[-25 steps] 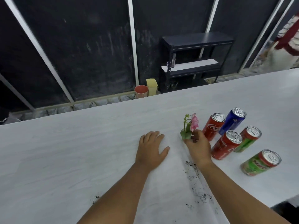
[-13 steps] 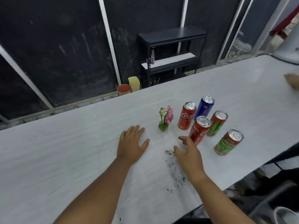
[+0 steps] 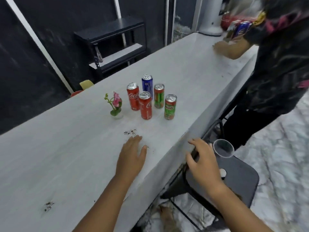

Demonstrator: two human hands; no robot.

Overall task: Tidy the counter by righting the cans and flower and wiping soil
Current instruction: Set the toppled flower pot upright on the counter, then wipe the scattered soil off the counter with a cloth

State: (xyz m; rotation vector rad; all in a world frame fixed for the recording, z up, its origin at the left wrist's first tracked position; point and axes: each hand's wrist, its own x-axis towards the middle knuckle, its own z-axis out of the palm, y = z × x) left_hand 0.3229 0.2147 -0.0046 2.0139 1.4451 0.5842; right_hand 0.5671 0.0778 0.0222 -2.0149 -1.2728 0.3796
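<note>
Some soil point(image 3: 130, 132) lies just beyond the flat left hand point(image 3: 132, 156).

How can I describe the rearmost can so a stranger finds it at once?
On the long white counter, five cans stand beside a small pink flower. The one farthest back is the blue can; its neighbours are red or green.

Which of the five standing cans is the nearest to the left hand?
The front red Coca-Cola can, standing before the other red can and left of the Milo can.
</note>
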